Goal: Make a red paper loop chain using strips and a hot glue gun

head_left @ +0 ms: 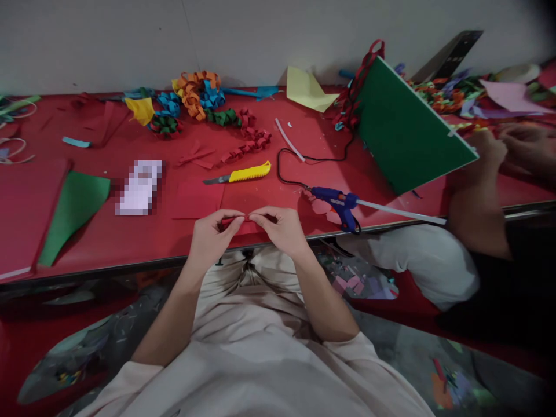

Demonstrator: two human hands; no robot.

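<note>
Both hands meet at the table's front edge, pinching a small red paper piece (247, 222) between them. My left hand (214, 234) has thumb and fingertips pressed together on its left end; my right hand (282, 229) pinches its right end. Just behind them a red paper sheet (195, 200) lies flat, and a yellow utility knife (249, 172) with its blade out points left. To the right of my right hand rests a blue glue gun (336, 202) with a white glue stick (399, 213) in its back and a black cord.
Curled paper chains (200, 95) lie at the back. A green board (408, 133) leans at the right, beside another person's hands (486, 150). A pixelated object (139, 186) and green paper (78, 208) are on the left.
</note>
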